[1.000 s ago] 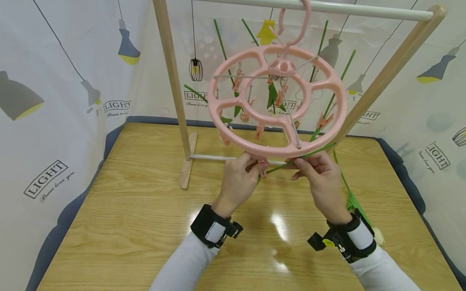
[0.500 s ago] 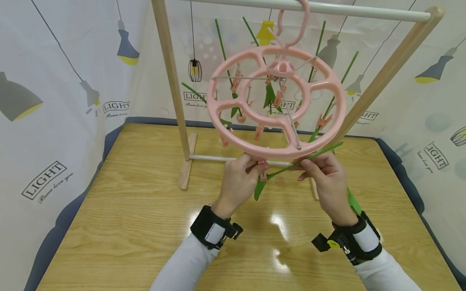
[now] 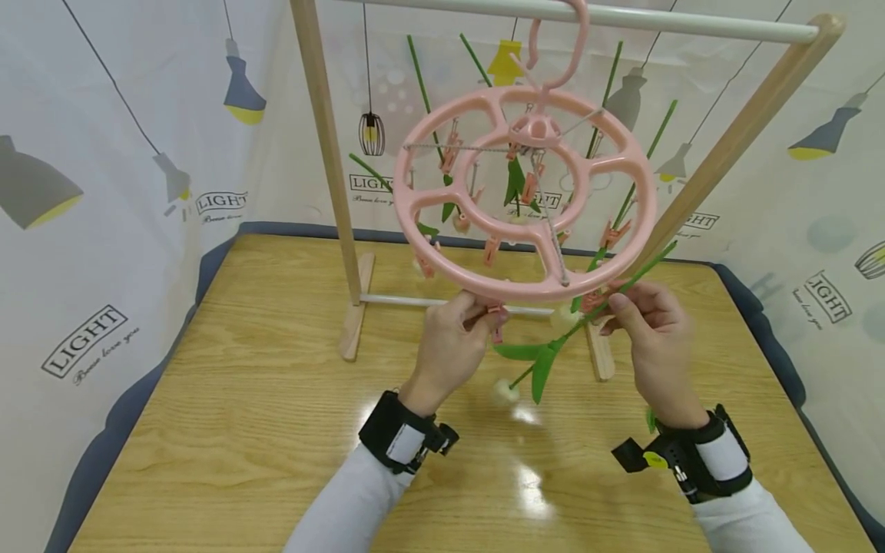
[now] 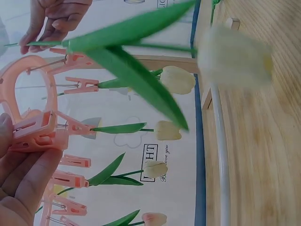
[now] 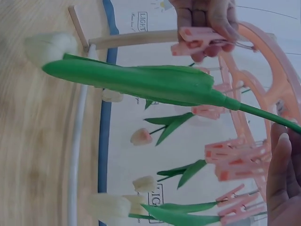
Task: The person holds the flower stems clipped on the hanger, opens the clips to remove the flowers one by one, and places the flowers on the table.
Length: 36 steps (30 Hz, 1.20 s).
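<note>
A pink round drying hanger (image 3: 498, 288) hangs by its hook from the rack. At its front rim my left hand (image 3: 452, 342) pinches a pink clothespin (image 4: 35, 129) between thumb and fingers. No flower sits in that clothespin, as the right wrist view shows. To the right, my right hand (image 3: 653, 346) pinches the thin stem of an artificial white tulip (image 5: 136, 80). Its stem slants up to the right, while the leaves (image 3: 544, 369) and pale bloom (image 3: 506, 393) point down left. In the left wrist view the bloom looks blurred.
Several tulips (image 4: 176, 80) hang bloom-down from other clothespins (image 5: 240, 160) around the ring. The rack has a wooden post (image 3: 325, 138), a white top rail (image 3: 664, 17) and a low crossbar (image 3: 401, 299). Its wooden foot (image 3: 601, 357) stands on the wooden table (image 3: 242, 422).
My right hand has moved right and slightly down, taking the tulip away from the clothespin, and its leaves and bloom have come into view. My left hand stays at the clothespin.
</note>
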Tool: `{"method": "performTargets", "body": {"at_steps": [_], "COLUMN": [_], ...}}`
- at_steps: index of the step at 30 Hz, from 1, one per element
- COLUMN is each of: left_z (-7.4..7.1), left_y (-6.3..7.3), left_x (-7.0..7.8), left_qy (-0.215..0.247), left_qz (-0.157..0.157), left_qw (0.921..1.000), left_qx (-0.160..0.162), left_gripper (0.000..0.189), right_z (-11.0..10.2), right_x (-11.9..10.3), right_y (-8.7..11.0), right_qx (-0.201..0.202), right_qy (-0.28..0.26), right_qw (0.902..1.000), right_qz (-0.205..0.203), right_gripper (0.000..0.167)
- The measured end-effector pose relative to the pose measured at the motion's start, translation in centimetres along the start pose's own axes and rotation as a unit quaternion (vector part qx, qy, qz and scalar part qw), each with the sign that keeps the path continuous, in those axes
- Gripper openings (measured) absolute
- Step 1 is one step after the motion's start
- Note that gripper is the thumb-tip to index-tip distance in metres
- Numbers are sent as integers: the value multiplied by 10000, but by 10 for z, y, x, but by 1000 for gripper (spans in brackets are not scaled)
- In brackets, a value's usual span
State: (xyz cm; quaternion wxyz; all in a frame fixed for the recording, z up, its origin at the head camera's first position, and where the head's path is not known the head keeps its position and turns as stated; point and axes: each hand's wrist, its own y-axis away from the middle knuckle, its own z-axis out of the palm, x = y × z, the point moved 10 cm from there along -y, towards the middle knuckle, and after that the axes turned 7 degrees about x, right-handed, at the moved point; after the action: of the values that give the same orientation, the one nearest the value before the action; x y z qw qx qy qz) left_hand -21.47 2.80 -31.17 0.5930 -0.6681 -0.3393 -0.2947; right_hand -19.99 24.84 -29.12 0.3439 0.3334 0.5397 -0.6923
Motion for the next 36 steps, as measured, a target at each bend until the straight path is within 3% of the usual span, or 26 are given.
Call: {"method": "performTargets", "body": {"at_steps": [14, 20, 28, 36], "left_z": [3, 4, 4, 3], "left_y": [1, 1, 2, 2], "left_x": [-2, -1, 1, -1], "left_qy": [-10, -203, -300, -259], "left_qz": [-134, -110, -37, -97], "left_qw": [9995, 9989, 9984, 9984], "left_qx": [-283, -396, -468, -493], "left_gripper": [19, 21, 24, 20], "right_z": [-46, -68, -87, -102], "right_x": [-20, -21, -21, -23], "right_y": [-24, -32, -39, -44], "right_qx": [588, 911, 1142, 1244], "right_qy": [-25, -339, 41, -73], "right_qw": [9974, 9947, 9931, 9919], "right_qz": [-409, -328, -248, -232], "right_gripper": [18, 19, 21, 21]}}
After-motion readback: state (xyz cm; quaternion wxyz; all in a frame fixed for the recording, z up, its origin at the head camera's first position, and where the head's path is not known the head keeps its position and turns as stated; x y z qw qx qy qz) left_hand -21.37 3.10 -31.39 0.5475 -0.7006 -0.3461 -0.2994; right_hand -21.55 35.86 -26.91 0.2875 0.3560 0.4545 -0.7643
